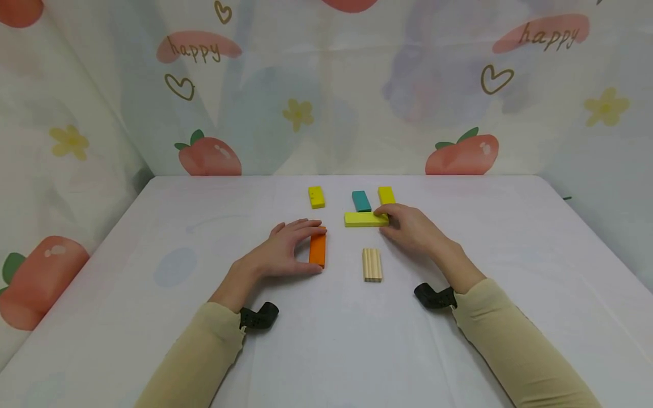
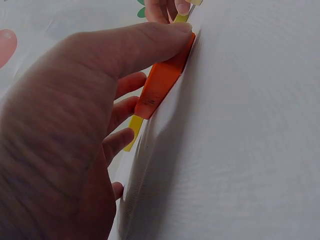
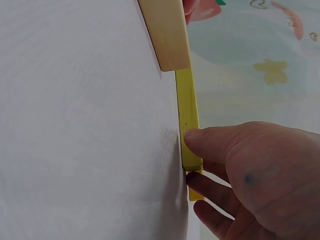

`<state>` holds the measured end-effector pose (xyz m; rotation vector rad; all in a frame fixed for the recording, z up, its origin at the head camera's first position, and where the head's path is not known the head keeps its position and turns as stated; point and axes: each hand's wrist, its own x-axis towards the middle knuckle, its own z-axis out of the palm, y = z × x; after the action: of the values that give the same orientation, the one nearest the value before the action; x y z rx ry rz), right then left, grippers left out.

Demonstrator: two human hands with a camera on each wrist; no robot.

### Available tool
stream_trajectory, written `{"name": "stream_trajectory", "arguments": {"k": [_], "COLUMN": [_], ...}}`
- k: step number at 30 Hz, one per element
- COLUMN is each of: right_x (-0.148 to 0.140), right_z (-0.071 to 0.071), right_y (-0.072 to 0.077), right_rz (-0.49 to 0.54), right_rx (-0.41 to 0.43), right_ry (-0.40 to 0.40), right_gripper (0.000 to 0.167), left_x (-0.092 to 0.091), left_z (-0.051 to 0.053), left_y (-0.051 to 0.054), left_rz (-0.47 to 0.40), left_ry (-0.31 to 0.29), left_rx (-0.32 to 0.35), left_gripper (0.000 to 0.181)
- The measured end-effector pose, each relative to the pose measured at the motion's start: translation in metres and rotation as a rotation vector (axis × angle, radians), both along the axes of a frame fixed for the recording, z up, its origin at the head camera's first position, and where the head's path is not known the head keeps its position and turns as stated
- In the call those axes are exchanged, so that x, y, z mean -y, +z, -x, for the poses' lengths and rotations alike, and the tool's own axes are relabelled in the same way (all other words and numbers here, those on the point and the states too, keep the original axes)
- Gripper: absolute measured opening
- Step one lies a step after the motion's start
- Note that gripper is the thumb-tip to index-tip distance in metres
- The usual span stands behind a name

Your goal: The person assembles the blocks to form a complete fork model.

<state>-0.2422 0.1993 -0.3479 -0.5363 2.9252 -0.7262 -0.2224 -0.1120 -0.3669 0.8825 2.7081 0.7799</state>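
Observation:
My left hand (image 1: 283,249) pinches an orange block (image 1: 317,249) lengthwise, thumb at its near end and index finger at its far end. The block lies on the table, and in the left wrist view its orange side (image 2: 162,80) shows under the thumb. To the right, my right hand (image 1: 410,226) grips the right end of a long yellow block (image 1: 362,220) lying crosswise. In the right wrist view the thumb presses on the yellow block (image 3: 186,100). Just beyond it lie a teal block (image 1: 361,201) and a second yellow block (image 1: 386,195).
Another yellow block (image 1: 316,197) lies at the back, beyond the orange one. Nearer than the long yellow block, several plain wooden blocks (image 1: 372,265) sit side by side. All rest on a white-covered table (image 1: 326,351) with a patterned cloth (image 1: 326,85) hanging behind.

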Motion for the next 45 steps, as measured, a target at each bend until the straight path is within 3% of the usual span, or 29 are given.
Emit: {"name": "stream_trajectory", "arguments": {"k": [19,45], "right_x": [0.0003,0.0007], "right_z": [0.0005,0.0006], "right_y": [-0.0012,-0.0036], "right_rz": [0.026,0.094], "right_rx": [-0.018,-0.027], "right_ry": [-0.049,-0.032], "right_gripper": [0.034,0.032], "left_x": [0.0017,-0.0010], "left_z": [0.0016,0.0026], "left_y": [-0.0017,-0.0031], "left_rz": [0.015,-0.023], "left_ry": [-0.005,0.006], "left_rx": [0.004,0.012], "left_gripper": [0.072,0.073]}}
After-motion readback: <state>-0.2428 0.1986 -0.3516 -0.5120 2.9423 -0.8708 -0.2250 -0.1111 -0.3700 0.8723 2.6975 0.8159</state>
